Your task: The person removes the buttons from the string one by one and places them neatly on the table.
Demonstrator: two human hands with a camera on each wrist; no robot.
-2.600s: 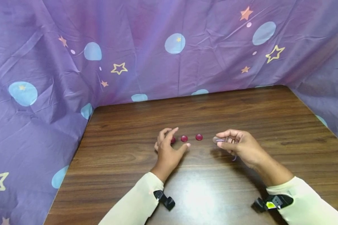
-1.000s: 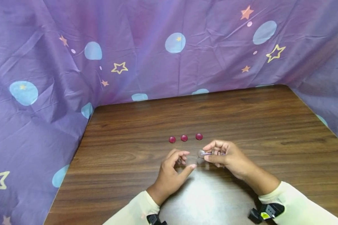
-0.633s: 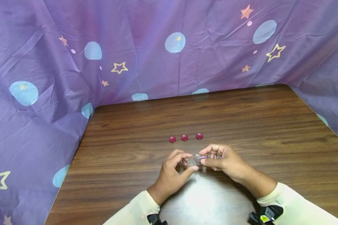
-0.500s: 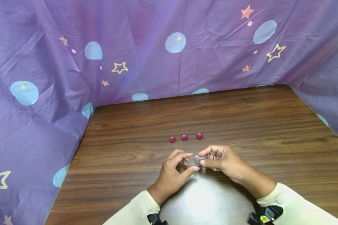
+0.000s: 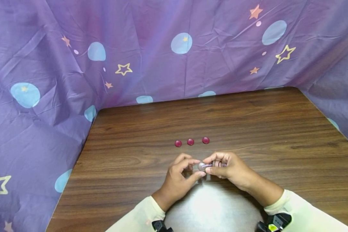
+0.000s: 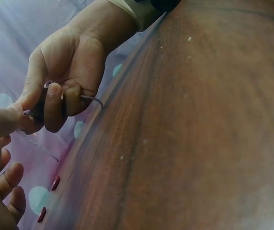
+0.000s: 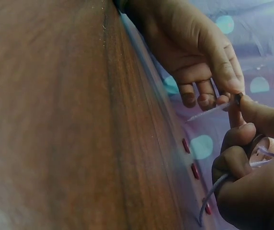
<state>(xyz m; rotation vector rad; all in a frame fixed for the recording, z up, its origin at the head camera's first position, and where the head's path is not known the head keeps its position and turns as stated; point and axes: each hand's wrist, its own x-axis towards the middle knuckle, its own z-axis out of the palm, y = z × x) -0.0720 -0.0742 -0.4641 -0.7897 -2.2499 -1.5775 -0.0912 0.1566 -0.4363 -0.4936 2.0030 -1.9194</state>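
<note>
Between both hands is a pale, see-through round button (image 5: 201, 166) with a thin purple cord across it. My right hand (image 5: 233, 170) pinches its right edge with thumb and forefinger. Its other fingers curl round more threaded buttons; one with holes (image 7: 260, 152) shows in the right wrist view. My left hand (image 5: 177, 176) pinches the pale button from the other side, thumb and forefinger at its edge. The cord (image 7: 209, 113) sticks out in a short end beside the left fingers, and another length hangs below my right hand.
Three dark red buttons, a left one (image 5: 178, 143), a middle one (image 5: 190, 141) and a right one (image 5: 206, 140), lie in a row beyond the hands on the brown wooden table (image 5: 127, 190). A purple patterned cloth (image 5: 150, 42) hangs behind.
Both hands have come back from near the red buttons toward the table's front and met. The left fingers have closed on the pale button. The red buttons stay in place.
</note>
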